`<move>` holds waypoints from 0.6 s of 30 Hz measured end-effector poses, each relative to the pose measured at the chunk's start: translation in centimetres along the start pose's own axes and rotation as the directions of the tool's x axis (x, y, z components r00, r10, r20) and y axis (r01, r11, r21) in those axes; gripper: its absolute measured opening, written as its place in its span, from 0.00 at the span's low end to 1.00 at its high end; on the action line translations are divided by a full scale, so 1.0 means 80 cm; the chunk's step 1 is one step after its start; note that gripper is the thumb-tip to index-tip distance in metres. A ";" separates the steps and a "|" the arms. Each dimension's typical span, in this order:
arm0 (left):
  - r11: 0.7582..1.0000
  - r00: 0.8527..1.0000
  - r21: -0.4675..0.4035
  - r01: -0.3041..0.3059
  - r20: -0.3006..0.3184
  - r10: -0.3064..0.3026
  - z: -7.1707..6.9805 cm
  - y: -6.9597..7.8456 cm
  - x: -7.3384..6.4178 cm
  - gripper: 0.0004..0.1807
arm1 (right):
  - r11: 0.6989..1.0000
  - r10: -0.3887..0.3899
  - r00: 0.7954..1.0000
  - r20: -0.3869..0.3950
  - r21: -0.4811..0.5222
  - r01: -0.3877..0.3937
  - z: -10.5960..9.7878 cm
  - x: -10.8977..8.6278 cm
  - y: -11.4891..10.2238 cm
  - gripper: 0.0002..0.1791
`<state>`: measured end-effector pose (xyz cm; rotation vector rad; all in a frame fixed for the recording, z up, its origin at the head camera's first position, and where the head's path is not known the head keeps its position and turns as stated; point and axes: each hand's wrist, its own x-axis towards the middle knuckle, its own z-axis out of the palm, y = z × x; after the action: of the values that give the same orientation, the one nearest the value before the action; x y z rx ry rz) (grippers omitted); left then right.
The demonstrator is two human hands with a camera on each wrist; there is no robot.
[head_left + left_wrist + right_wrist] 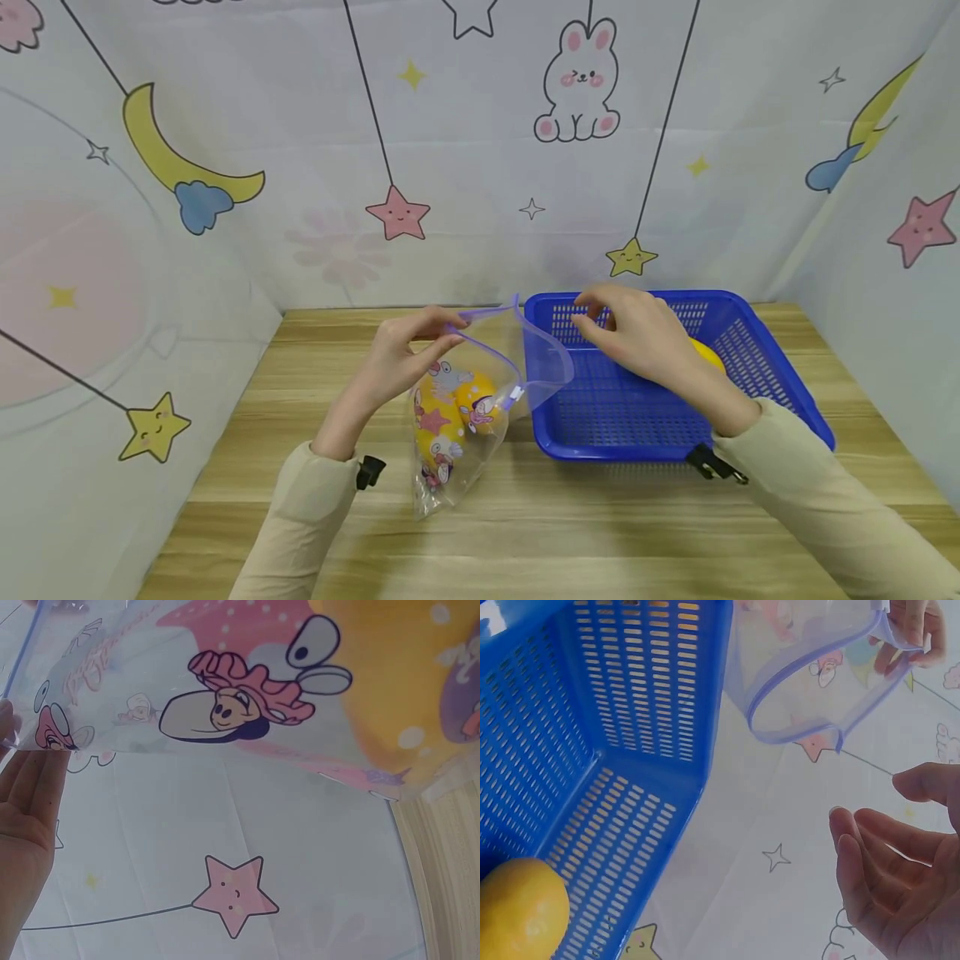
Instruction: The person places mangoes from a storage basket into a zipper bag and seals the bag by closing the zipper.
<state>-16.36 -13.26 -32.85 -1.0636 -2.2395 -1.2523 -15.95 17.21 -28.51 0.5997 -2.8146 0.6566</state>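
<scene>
My left hand [408, 354] pinches the purple zip edge of a clear zip bag [546, 354] printed with cartoon sea creatures. The bag's mouth gapes toward the basket, and its white slider [517, 393] sits on the near rim. Yellow-orange fruits [435, 417] lie in the lower part of the bag, partly covered by the prints. My right hand [637, 333] hovers over the left part of a blue plastic basket [622, 454], fingers loosely bent and holding nothing. Inside the basket, a yellow fruit [523, 911] rests, half hidden behind the right wrist in the head view.
The basket stands on the right of a wood-grain table [600, 533], against a white cloth backdrop [480, 150] printed with stars, moons and a rabbit. Cloth walls also close off both sides. Black clips [370, 472] are on both wrists.
</scene>
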 end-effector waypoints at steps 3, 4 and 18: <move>1.000 1.000 -0.001 0.005 0.004 -0.005 0.000 0.000 0.000 0.09 | 1.000 0.002 1.000 0.006 -0.018 -0.002 -0.002 -0.001 0.004 0.14; 1.000 1.000 0.000 0.006 0.004 -0.006 0.000 0.000 0.000 0.09 | 1.000 0.003 1.000 0.009 -0.025 -0.003 -0.003 -0.002 0.005 0.14; 0.999 0.999 -0.004 0.038 0.022 -0.038 -0.002 0.000 -0.001 0.09 | 0.994 0.041 0.998 0.051 -0.101 -0.036 -0.007 -0.005 0.023 0.16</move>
<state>-16.34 -13.40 -32.81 -1.0463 -2.2844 -1.2674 -16.35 19.08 -28.81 0.5536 -2.8945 0.5095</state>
